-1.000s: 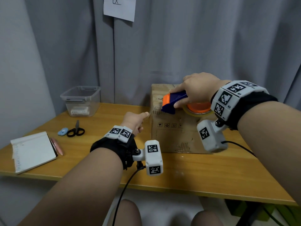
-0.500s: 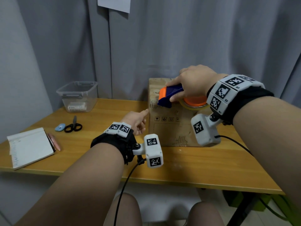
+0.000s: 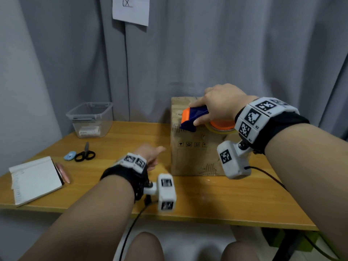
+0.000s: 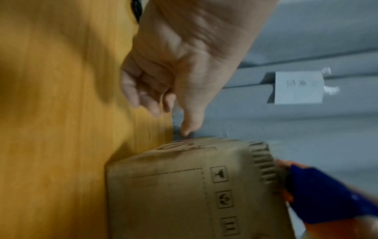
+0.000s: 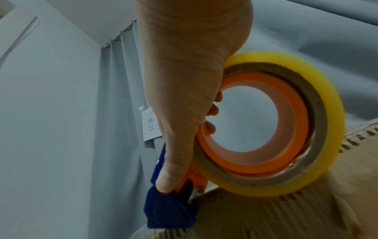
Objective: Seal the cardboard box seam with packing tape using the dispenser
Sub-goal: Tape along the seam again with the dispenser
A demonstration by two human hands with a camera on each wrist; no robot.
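Note:
A brown cardboard box (image 3: 194, 157) stands on the wooden table (image 3: 207, 200) near the curtain. My right hand (image 3: 196, 113) grips the blue and orange tape dispenser (image 3: 188, 122) at the box's top front-left edge. In the right wrist view my thumb lies along the dispenser's blue head (image 5: 169, 210), and the yellow tape roll (image 5: 319, 90) rests against the box (image 5: 286, 218). My left hand (image 3: 155, 156) hovers left of the box, apart from it and holding nothing. Its fingers (image 4: 143, 97) are loosely curled, and the thumb points toward the box (image 4: 174, 194).
A clear plastic bin (image 3: 90, 119) stands at the back left. Black scissors (image 3: 84, 155), a small blue object (image 3: 70, 155), an open notebook (image 3: 35, 179) and pens (image 3: 63, 172) lie on the left. A grey curtain with a paper note (image 3: 130, 10) hangs behind.
My left hand has drawn back from the box's front-left edge, which its thumb touched, toward me. The right hand stays on the dispenser at the box top.

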